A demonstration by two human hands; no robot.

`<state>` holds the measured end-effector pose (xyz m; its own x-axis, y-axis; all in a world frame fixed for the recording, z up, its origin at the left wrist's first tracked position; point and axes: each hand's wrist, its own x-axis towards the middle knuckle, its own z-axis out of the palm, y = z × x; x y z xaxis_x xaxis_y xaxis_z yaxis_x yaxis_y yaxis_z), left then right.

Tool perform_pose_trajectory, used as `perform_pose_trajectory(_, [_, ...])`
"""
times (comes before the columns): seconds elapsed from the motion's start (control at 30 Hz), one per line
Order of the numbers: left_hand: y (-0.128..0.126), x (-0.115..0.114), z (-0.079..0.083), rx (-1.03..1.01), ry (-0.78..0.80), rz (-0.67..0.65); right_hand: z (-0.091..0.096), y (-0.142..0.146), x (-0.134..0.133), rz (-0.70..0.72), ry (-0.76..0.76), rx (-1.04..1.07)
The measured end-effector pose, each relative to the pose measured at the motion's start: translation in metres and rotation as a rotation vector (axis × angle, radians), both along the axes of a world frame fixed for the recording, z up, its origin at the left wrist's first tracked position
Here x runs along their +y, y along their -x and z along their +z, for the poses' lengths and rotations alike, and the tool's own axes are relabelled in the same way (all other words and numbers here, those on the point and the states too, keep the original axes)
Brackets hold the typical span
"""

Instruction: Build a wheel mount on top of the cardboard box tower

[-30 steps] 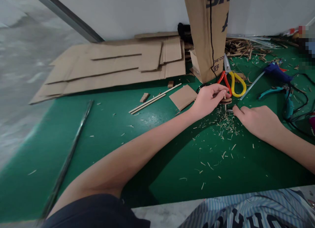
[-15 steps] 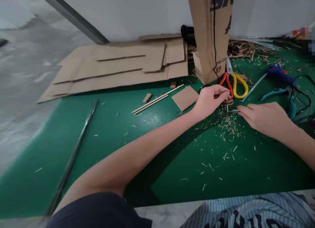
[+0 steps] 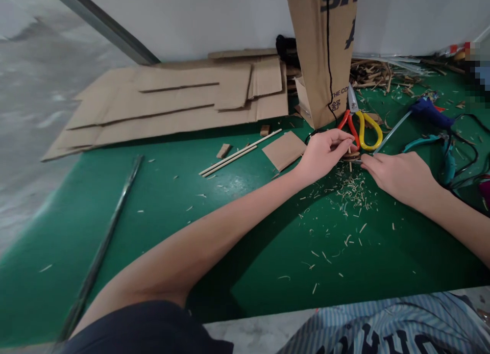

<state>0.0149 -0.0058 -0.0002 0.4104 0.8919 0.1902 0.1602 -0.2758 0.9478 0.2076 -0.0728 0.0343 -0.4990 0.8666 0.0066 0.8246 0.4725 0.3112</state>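
Observation:
My left hand (image 3: pixel 321 154) is closed in a pinch on a thin wooden stick that passes through a small stack of brown discs (image 3: pixel 352 155). The stick's pale end points down at the table. My right hand (image 3: pixel 400 176) is closed around a small metal blade (image 3: pixel 356 161), mostly hidden by the fingers. Its tip lies against or very near the stick, just under the discs. Pale curled wood shavings (image 3: pixel 354 193) are scattered below both hands. Behind them lie scissors (image 3: pixel 369 132) with one red and one yellow handle.
A tall cardboard box piece (image 3: pixel 319 53) stands behind my hands. Stacked cardboard sheets (image 3: pixel 172 99), thin sticks (image 3: pixel 229 161) and a cardboard square (image 3: pixel 284 150) lie leftward. A blue glue gun (image 3: pixel 432 113) and teal pliers (image 3: pixel 448 160) lie to the right. A dark bundle (image 3: pixel 111 231) lies far left.
My right hand with the blade has moved up and closer to the discs. My left hand keeps its pinch. The whole view has shifted slightly.

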Motion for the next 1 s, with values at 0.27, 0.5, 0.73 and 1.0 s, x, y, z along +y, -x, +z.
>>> perform_pose_trajectory(0.27, [0.000, -0.002, 0.001, 0.012, -0.006, 0.002, 0.005, 0.007, -0.012, 0.015, 0.064, -0.081])
perform_pose_trajectory(0.5, [0.001, -0.002, -0.002, -0.040, -0.019, -0.008, 0.002, 0.011, -0.025, 0.021, 0.071, -0.120])
perform_pose_trajectory(0.73, [0.001, 0.001, -0.006, -0.047, 0.017, 0.024, 0.001, 0.014, -0.031, 0.005, 0.049, -0.144])
perform_pose_trajectory(1.0, [0.000, 0.001, -0.001, 0.017, 0.000, 0.015, -0.013, -0.004, -0.009, 0.038, -0.117, -0.015])
